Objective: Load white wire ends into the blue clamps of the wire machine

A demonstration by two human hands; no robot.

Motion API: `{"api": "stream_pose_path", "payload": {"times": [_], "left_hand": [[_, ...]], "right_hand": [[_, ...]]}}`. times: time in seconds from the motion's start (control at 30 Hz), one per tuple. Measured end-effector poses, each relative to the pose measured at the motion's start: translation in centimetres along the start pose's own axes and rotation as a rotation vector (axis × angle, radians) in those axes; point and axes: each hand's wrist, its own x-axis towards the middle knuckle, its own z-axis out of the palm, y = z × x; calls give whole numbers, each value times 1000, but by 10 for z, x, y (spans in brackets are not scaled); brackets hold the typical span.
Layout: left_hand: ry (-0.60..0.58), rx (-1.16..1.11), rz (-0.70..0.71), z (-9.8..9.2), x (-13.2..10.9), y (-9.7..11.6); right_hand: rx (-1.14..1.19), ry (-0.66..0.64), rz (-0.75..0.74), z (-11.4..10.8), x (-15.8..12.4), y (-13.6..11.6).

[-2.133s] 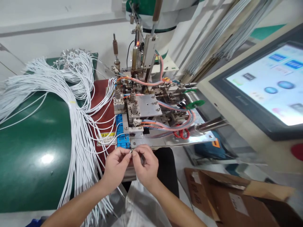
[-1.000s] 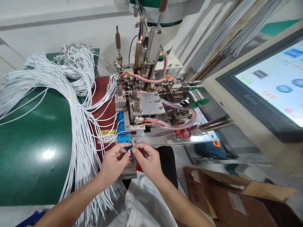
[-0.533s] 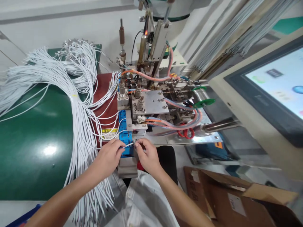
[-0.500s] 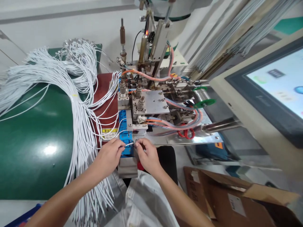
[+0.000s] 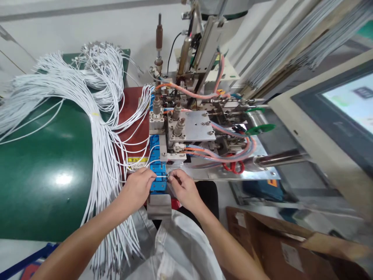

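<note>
1. Looking down over the person's arms, in the head view, I saw a short stretch of white wire (image 5: 161,177) held nearly level between the two hands, just above the row of blue blocks (image 5: 157,186) along the machine's left edge.
2. The left hand (image 5: 137,186) had its thumb and fingertips pinched together on that wire, with the back of the hand turned up.
3. The right hand (image 5: 184,189) pinched the wire's other end between thumb and fingertips, near the corner of the metal base; the tip itself was too small for me to make out.
4. Further up the row, a few more white wires ran into the blue blocks, crossing a red board (image 5: 134,107) and a yellow-and-white warning label (image 5: 135,165).
5. Just below the row, near both hands, stood a grey metal block (image 5: 159,207).
6. To the left, a thick bundle of white wires (image 5: 100,155) was gathered with a yellow band, lay over the green worktop (image 5: 46,167) and hung down past the left forearm.
7. Beyond the hands sat the machine's flat metal plate (image 5: 198,125), with orange and grey tubes (image 5: 204,151) curving round beside it and red loops (image 5: 233,167) near them.
8. On the right, a lit screen (image 5: 352,95) leaned in at a tilt, and a brown cardboard box (image 5: 291,252) stood low down beneath it.
</note>
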Motion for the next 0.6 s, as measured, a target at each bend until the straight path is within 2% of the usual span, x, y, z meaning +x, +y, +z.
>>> {"api": "stream_pose_path", "payload": {"times": [0.1,0.23,0.4,0.6], "left_hand": [[24,14,47,2,-1,-2],[49,55,126,5,-4,-5],[52,180,126,9,-9,-4],[83,265,180,8,-9,-2]], "right_hand": [[-116,-14,-94,-3,3,0],[-254,61,-171,6,7,1],[-100,165,-103,23,5,9],[-8,149,-49,23,4,10]]}}
